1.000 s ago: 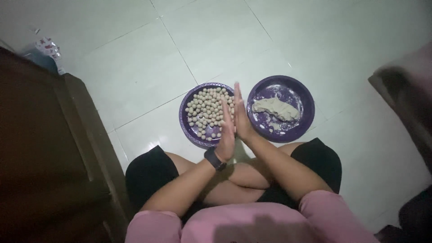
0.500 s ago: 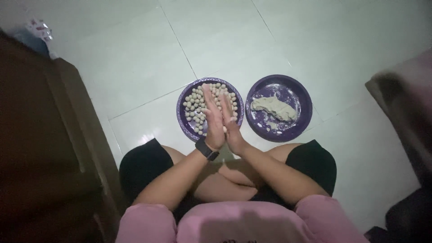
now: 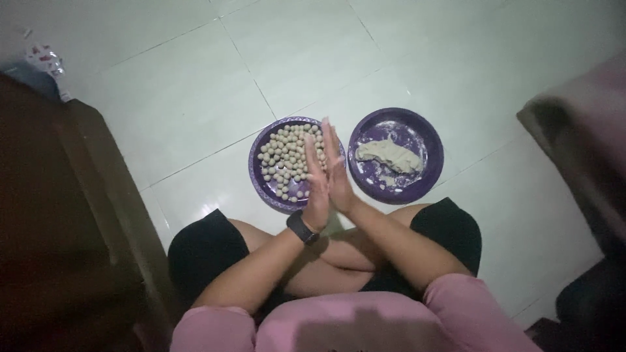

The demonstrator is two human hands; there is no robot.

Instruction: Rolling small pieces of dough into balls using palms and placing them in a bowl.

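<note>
The left hand [image 3: 317,186] and right hand [image 3: 338,176] press flat, palm to palm, fingers straight, above the near rim of the left plate [image 3: 255,171]; what lies between them is hidden. That plate holds many small balls [image 3: 287,156]. The right plate [image 3: 430,140] holds a dough lump [image 3: 388,155]. Both plates sit on the floor [image 3: 195,98].

Vantage: one head-worn camera, above a seated person's crossed legs.
Facing: steeply down at the tiled floor [image 3: 195,98].
Landmark: the plate of dough balls [image 3: 261,186] sits mid-frame, just ahead of the knees.
Nearness: about arm's reach above that plate.
Overlap: a single view, sharing nothing with another.
</note>
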